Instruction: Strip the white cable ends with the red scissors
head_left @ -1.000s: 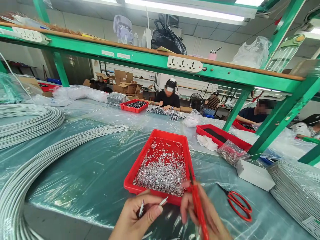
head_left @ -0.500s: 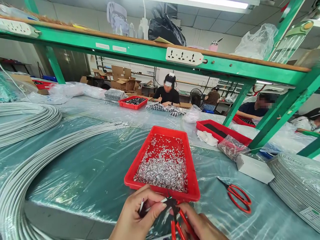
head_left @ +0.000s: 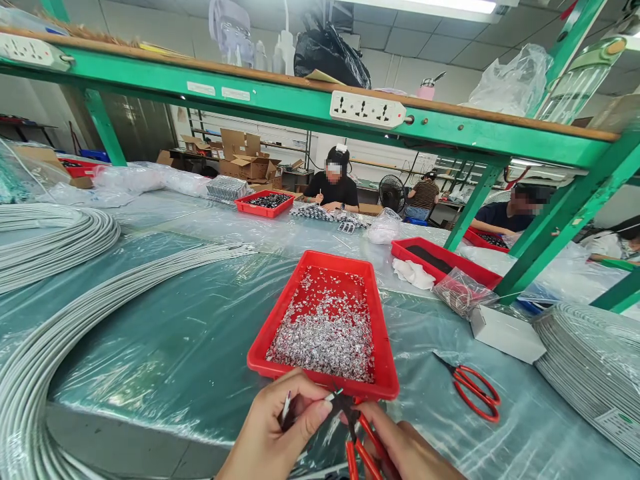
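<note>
Left hand (head_left: 280, 430) pinches thin white cable (head_left: 334, 395) over bench's (head_left: 175, 333) near edge, middle hidden by fingers. Right hand (head_left: 400, 443) grips red-handled pliers (head_left: 354, 427), handles cut off below; dark jaws at cable tip, bite hard to make out. Just beyond, red tray (head_left: 384, 333) of silvery bits, too small to identify.

Red tray (head_left: 379, 320) just ahead of the hands (head_left: 280, 420), open tabletop (head_left: 175, 353) leftward to cable bundle (head_left: 95, 310), scissors (head_left: 458, 373) at right
</note>
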`<state>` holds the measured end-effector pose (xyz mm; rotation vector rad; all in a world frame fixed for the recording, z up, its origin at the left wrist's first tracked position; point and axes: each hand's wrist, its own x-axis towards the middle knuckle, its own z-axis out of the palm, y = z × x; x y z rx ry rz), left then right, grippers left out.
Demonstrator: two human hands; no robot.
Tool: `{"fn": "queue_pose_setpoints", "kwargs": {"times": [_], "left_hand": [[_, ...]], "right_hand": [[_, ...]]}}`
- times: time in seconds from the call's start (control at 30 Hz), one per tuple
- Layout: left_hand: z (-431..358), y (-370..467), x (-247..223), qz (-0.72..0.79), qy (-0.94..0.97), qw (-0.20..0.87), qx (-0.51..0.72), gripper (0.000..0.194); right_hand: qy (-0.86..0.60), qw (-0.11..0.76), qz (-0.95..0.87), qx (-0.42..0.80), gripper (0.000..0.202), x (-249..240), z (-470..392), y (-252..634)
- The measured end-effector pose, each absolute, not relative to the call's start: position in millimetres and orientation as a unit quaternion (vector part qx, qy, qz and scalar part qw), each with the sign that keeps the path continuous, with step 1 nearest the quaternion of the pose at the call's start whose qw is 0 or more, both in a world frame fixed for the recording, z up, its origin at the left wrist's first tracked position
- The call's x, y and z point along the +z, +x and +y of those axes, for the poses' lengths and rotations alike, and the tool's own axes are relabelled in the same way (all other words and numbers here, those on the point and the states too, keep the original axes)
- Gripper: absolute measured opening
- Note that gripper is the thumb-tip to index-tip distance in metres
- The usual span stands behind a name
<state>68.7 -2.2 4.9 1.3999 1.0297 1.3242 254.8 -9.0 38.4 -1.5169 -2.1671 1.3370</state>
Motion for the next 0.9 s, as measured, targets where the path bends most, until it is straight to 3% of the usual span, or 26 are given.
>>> {"fn": "queue_pose_setpoints", "kwargs": {"times": [0.17, 0.5, 0.9], "left_hand": [[2.1, 64.5, -1.8, 0.418, 0.599, 0.482, 0.484, 0.023], [-2.8, 70.8, 11.9, 0.427, 0.536, 0.521, 0.509, 0.043], [1.6, 62.6, 12.9, 0.377, 0.48, 0.672, 0.42, 0.046]], "right_hand": [[-0.515, 0.075, -0.741, 0.425, 0.05, 35.0, -6.6, 257.2], [-0.524, 0.086, -0.741, 0.412, 0.049, 39.5, -7.2, 254.1], [-0.527, 0.062, -0.725, 0.439, 0.051, 48.9, -8.1, 251.7]]}}
